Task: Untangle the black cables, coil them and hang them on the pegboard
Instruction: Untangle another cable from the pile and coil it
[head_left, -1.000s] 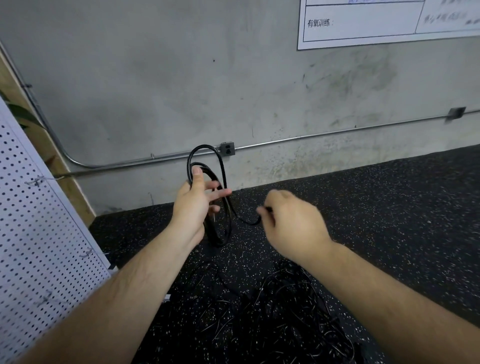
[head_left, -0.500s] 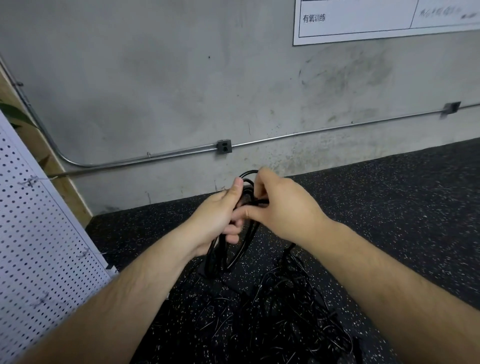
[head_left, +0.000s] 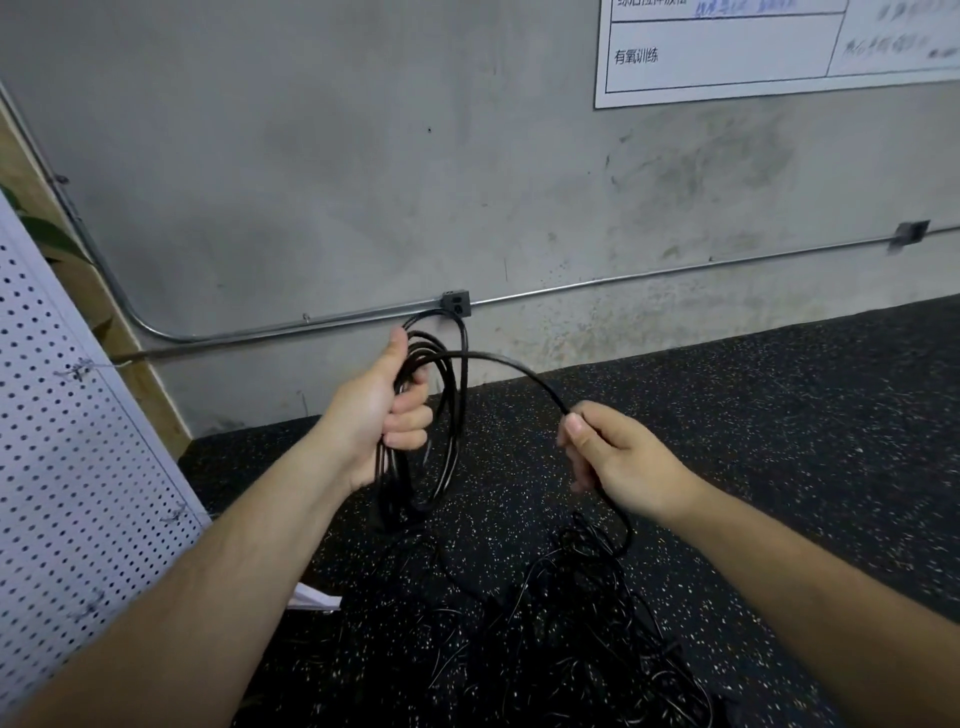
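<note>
My left hand (head_left: 382, 415) grips a coil of black cable (head_left: 449, 431) with several loops hanging upright in front of the wall. From the coil a free strand arcs to the right into my right hand (head_left: 618, 457), which pinches it between thumb and fingers. Below my right hand the strand drops to a tangled pile of black cables (head_left: 566, 623) on the floor. The white pegboard (head_left: 67, 467) leans at the left edge, with a few wire hooks on it.
A grey concrete wall stands ahead with a metal conduit (head_left: 311, 325) and a small outlet box (head_left: 456, 303). The floor is black speckled rubber (head_left: 779, 441). A white chart (head_left: 779, 47) hangs at the top right. A wooden post stands behind the pegboard.
My hands were together at the coil; my right hand has pulled away to the right and down, drawing out a length of cable. The coil has risen slightly in my left hand.
</note>
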